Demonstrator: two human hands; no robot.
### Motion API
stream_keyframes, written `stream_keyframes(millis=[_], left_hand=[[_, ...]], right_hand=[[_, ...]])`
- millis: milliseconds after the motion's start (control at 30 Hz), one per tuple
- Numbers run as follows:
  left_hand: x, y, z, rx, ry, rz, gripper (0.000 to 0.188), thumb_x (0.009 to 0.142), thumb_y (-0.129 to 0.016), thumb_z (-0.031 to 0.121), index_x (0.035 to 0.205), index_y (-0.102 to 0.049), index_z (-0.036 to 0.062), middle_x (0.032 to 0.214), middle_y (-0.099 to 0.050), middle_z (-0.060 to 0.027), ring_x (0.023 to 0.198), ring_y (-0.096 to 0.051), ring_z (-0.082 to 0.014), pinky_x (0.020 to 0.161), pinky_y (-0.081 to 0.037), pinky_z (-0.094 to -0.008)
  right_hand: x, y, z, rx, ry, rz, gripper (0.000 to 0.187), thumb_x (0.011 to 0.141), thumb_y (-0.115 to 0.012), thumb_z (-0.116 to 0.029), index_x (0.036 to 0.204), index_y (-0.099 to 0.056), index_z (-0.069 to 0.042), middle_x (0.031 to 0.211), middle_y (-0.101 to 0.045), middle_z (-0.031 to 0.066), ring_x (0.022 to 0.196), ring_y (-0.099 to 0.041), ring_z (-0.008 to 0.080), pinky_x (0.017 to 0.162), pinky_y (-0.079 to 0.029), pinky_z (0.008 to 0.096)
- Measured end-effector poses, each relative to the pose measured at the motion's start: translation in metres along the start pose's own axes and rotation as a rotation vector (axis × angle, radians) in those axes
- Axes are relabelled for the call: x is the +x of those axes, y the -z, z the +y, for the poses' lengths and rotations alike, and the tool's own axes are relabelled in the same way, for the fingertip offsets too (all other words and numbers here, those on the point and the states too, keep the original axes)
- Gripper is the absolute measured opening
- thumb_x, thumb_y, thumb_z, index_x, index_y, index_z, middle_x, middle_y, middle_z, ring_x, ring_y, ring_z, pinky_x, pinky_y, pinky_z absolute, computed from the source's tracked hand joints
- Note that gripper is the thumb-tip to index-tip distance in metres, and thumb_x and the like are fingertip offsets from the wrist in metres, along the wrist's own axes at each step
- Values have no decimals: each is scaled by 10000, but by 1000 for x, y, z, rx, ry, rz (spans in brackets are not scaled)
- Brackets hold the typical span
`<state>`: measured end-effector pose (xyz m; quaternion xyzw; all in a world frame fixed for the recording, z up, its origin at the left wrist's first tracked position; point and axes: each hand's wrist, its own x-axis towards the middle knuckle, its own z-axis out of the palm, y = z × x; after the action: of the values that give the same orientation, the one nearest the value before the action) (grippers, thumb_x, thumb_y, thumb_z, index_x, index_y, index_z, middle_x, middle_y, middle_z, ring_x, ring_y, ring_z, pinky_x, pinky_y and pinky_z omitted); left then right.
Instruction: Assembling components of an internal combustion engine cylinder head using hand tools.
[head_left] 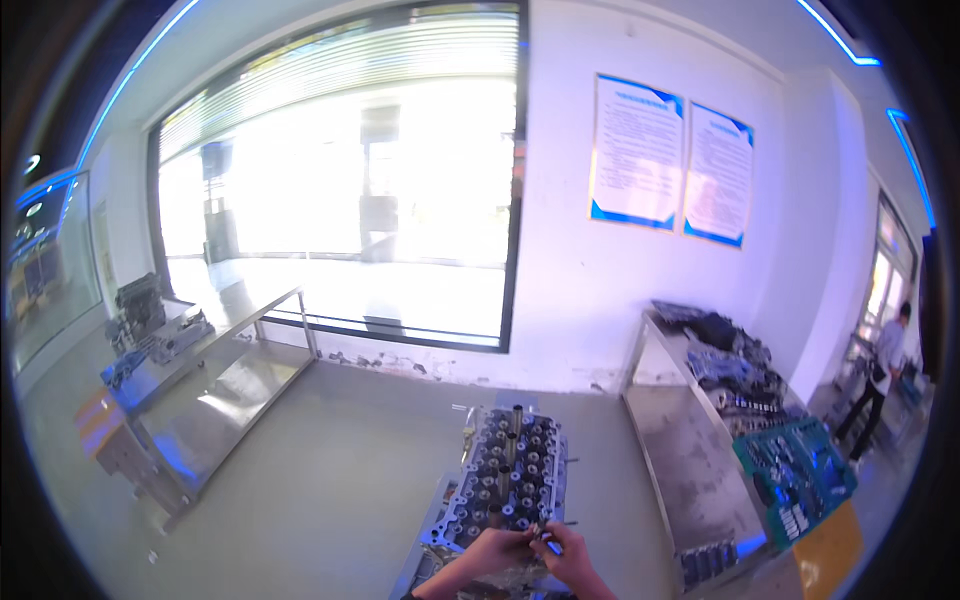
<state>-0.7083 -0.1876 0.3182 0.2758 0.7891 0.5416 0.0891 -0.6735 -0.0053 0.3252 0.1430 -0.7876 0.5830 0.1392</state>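
An engine cylinder head (552,480) with several round valve springs and dark upright tubes along its middle lies in front of me. Over its near end my two hands come close together. My left hand (502,551) has its fingers pinched near a small metallic piece (541,531), too small to name. My right hand (568,556) is closed from the other side, its fingertips at the same piece. Which hand bears it is hard to tell. Thin rods stick out from the right side of the cylinder head.
On the right, a metal bench (675,440) carries engine parts and an open green tool case (797,475). Another metal bench (215,325) at the left holds an engine block (140,308). A person (880,375) stands far right. Two posters (638,150) hang beside the large window (330,180).
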Motion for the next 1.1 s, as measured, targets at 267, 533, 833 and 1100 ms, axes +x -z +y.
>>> stream_keyframes(millis=[267, 533, 833, 1100], left_hand=[[28, 0, 5, -96, -131, 22, 317, 857, -695, 118, 1149, -638, 9, 944, -698, -177, 885, -649, -105, 795, -521, -336], [30, -6, 8, -98, -73, 0, 232, 862, -705, 132, 1053, -657, 9, 877, -709, -89, 839, -645, -87, 736, -522, -294], [16, -7, 18, -227, 35, 10, 266, 879, -678, 124, 1111, -624, 5, 950, -711, -82, 886, -644, -84, 783, -517, -294], [26, 0, -2, -50, -28, -7, 288, 822, -742, 111, 1066, -621, 18, 907, -703, -63, 856, -613, -65, 764, -519, -297]], right_hand=[[20, 18, -23, 153, -69, -79, 350, 890, -511, 82, 1215, -593, -20, 1048, -671, 86, 1015, -632, 181, 904, -475, 321], [23, 17, -12, 100, -27, -66, 178, 866, -589, 36, 1036, -613, -13, 956, -662, 76, 833, -612, 176, 762, -493, 309], [20, 21, -18, 109, -89, -151, 243, 853, -594, 46, 1090, -613, -6, 979, -688, 70, 809, -606, 154, 747, -498, 305], [41, 28, -34, 36, -76, -267, 198, 850, -581, 59, 1030, -655, 21, 959, -700, 95, 937, -656, 183, 844, -498, 315]])
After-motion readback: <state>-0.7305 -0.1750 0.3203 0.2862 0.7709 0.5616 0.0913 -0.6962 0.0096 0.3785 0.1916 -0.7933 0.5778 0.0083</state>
